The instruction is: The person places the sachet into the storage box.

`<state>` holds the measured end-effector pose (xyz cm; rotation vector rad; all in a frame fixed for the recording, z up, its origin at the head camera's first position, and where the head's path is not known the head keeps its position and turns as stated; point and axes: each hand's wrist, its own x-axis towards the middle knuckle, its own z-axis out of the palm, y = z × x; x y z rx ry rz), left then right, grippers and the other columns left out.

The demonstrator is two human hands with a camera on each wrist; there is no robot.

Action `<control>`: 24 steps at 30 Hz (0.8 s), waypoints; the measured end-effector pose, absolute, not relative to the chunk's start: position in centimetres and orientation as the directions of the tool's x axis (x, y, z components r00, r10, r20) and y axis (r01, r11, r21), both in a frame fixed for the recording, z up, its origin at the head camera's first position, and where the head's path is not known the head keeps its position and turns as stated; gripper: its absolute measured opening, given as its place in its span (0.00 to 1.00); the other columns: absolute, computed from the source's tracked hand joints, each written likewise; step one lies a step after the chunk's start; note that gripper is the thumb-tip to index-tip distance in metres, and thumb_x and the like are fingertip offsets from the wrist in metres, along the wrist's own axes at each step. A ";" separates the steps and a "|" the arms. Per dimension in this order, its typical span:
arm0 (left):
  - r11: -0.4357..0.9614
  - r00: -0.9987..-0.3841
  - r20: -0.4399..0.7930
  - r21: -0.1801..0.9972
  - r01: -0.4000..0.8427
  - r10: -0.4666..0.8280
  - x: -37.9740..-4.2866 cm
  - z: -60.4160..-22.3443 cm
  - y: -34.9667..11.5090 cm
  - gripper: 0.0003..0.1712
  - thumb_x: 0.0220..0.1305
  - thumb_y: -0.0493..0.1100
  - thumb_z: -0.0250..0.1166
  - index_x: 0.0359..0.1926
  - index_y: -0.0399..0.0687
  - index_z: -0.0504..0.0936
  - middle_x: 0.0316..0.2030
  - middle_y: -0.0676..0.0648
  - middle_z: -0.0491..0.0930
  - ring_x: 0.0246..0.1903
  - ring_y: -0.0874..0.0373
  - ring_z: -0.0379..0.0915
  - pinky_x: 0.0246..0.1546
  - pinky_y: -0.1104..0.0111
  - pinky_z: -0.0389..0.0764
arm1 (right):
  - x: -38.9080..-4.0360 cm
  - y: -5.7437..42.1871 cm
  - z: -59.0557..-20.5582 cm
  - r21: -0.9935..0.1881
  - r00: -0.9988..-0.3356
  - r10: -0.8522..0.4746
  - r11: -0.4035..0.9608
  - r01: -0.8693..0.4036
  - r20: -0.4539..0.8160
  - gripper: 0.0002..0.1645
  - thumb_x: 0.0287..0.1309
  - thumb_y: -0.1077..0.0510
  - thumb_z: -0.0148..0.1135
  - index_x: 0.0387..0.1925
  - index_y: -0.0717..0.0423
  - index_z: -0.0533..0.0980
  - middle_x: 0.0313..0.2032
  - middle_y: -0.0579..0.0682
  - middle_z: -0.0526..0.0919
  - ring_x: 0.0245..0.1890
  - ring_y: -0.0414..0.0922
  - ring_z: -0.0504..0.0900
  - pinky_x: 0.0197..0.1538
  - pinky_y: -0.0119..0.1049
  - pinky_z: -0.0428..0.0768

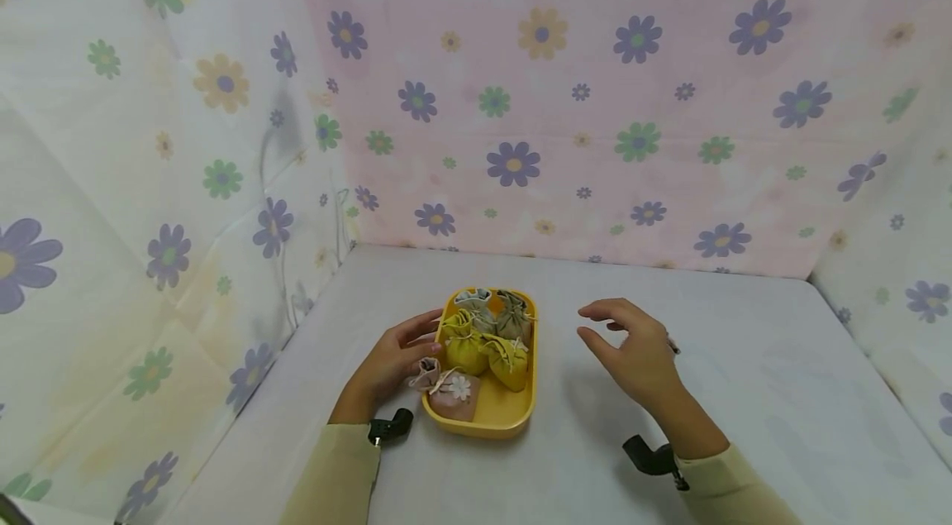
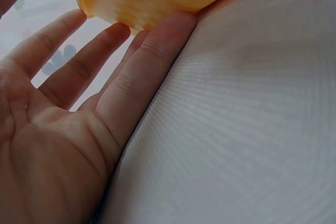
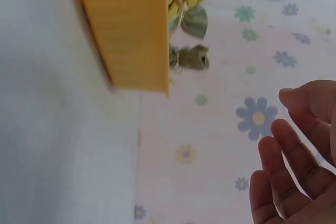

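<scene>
A yellow plastic basket [image 1: 497, 408] stands on the white table with several small drawstring pouches inside. Two yellow pouches [image 1: 466, 354] lie in its middle, and a grey-green pouch [image 1: 513, 318] sits at the far right corner beside a pale grey pouch [image 1: 476, 303]. At the near left, a pink pouch [image 1: 454, 398] with a white flower leans over the rim. My left hand [image 1: 394, 360] rests against the basket's left side, its extended fingers [image 2: 126, 85] touching the wall. To the right of the basket, my right hand [image 1: 632, 351] hovers with loosely bent fingers, holding nothing.
The white tabletop [image 1: 744, 360] extends around the basket. Flower-printed cloth [image 1: 565, 120] hangs behind it and on both sides. Each wrist wears a small black camera [image 1: 649, 455].
</scene>
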<state>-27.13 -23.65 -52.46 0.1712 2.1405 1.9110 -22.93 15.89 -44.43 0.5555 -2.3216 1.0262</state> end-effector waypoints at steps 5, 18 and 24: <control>0.123 -0.957 -0.116 0.989 -0.086 0.265 -27.1 -52.5 -23.7 0.37 0.64 0.51 0.74 0.72 0.71 0.72 0.72 0.48 0.71 0.66 0.48 0.75 0.54 0.60 0.86 | -23.3 17.6 -44.8 -0.544 -0.739 -0.108 0.607 -0.579 0.665 0.18 0.53 0.63 0.79 0.46 0.49 0.86 0.46 0.42 0.87 0.45 0.36 0.86 0.49 0.18 0.80; 0.140 -0.961 -0.138 0.984 -0.107 0.241 -27.1 -52.7 -23.5 0.38 0.61 0.54 0.76 0.71 0.74 0.73 0.71 0.50 0.72 0.66 0.48 0.74 0.59 0.56 0.84 | -23.9 21.1 -45.7 -0.573 -0.734 0.000 0.625 -0.530 0.679 0.20 0.52 0.68 0.78 0.47 0.53 0.86 0.49 0.48 0.87 0.49 0.40 0.83 0.53 0.14 0.72; 0.144 -0.962 -0.137 0.984 -0.105 0.237 -27.2 -52.7 -23.5 0.38 0.61 0.55 0.76 0.71 0.75 0.73 0.71 0.50 0.72 0.66 0.48 0.75 0.58 0.56 0.85 | -24.2 22.5 -46.8 -0.613 -0.781 0.020 0.632 -0.474 0.624 0.19 0.54 0.63 0.78 0.48 0.49 0.86 0.51 0.43 0.86 0.51 0.31 0.79 0.53 0.20 0.73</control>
